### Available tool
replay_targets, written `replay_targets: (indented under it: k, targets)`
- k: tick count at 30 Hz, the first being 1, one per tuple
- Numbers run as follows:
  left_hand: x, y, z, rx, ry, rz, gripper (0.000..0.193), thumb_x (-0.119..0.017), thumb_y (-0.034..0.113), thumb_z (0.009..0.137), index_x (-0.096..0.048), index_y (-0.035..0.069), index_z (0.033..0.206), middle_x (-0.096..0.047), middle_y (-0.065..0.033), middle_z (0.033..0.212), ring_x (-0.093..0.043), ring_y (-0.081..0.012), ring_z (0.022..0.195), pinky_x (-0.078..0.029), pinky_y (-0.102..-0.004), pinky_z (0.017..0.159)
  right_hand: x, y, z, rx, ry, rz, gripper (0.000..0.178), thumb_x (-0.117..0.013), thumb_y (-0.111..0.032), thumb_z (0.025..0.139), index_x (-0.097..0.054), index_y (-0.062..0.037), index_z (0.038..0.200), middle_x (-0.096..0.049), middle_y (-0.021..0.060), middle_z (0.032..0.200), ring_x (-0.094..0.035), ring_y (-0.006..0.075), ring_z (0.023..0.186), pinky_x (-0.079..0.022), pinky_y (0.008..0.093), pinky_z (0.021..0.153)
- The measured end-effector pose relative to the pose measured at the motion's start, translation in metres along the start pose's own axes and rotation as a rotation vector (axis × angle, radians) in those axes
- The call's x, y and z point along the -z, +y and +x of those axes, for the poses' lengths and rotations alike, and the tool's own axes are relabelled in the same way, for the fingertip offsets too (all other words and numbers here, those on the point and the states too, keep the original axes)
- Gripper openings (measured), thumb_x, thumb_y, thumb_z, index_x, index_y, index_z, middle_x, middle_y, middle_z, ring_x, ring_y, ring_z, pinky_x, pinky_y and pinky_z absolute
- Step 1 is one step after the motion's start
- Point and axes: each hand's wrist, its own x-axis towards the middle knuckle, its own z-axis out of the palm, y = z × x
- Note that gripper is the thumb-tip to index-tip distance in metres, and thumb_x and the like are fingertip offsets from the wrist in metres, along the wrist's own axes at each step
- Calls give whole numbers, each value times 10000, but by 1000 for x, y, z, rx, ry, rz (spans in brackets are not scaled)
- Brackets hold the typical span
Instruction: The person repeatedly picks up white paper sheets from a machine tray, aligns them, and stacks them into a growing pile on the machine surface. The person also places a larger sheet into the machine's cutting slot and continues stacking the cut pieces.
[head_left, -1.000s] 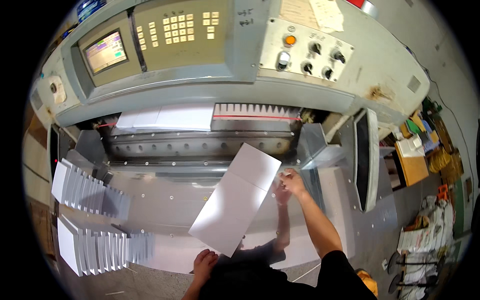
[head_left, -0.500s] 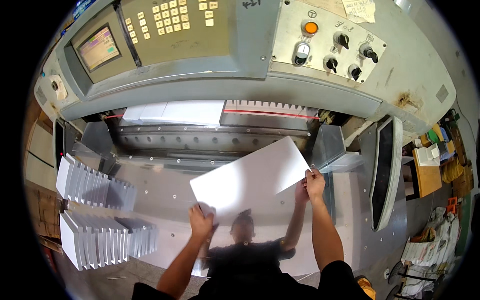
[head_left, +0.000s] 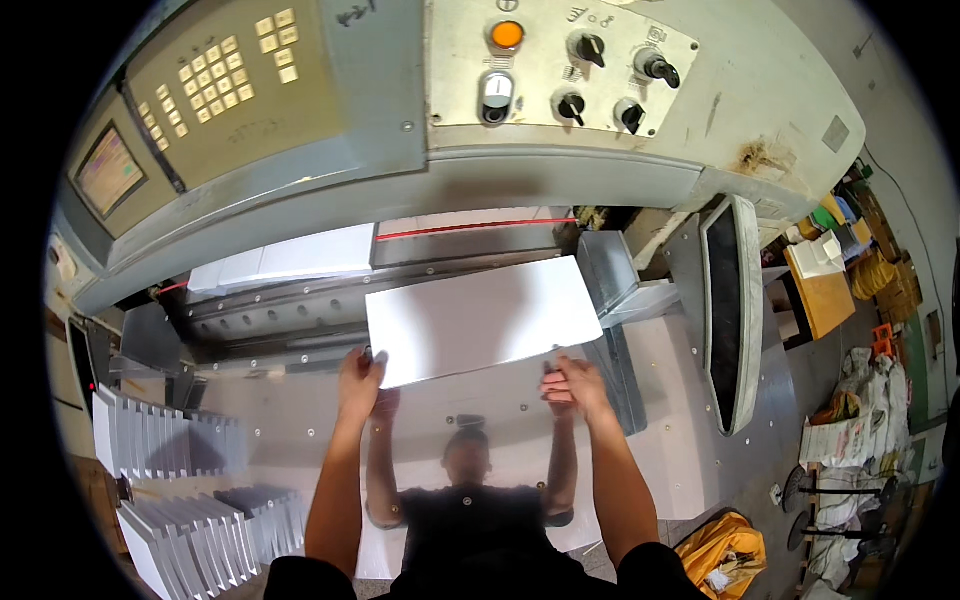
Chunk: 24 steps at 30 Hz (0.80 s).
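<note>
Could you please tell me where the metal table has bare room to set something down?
The table is bare below the white paper, between the left hand and right hand, and between the right hand and the black panel. Its left side is crowded with two rows of white stacks.

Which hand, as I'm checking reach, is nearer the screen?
Left. The left hand is below and right of the screen, at the left end of the paper; the right hand is farther right, by the paper's near edge.

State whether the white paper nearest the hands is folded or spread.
Spread: the white paper shows one broad, flat rectangular face with no visible fold.
</note>
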Motion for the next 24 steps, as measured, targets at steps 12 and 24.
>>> replay_targets:
  k: [12, 24]
  targets:
    - [-20, 34, -33, 432, 20, -544, 203, -580, 142, 966, -523, 50, 1139, -670, -118, 807, -687, -188, 652, -583, -276, 533, -31, -24, 50, -152, -126, -20, 373, -438, -270, 1042, -579, 75, 1041, -706, 232, 945, -731, 317, 787, -633, 370, 640]
    - [-58, 59, 73, 359, -2, -420, 227, -561, 73, 935, -542, -36, 1133, -667, -135, 776, -668, -189, 583, -583, -290, 481, -53, -82, 121, -214, -152, 6, 399, -469, -298, 1013, -448, 88, 1110, -668, 297, 993, -708, 405, 864, -633, 494, 687]
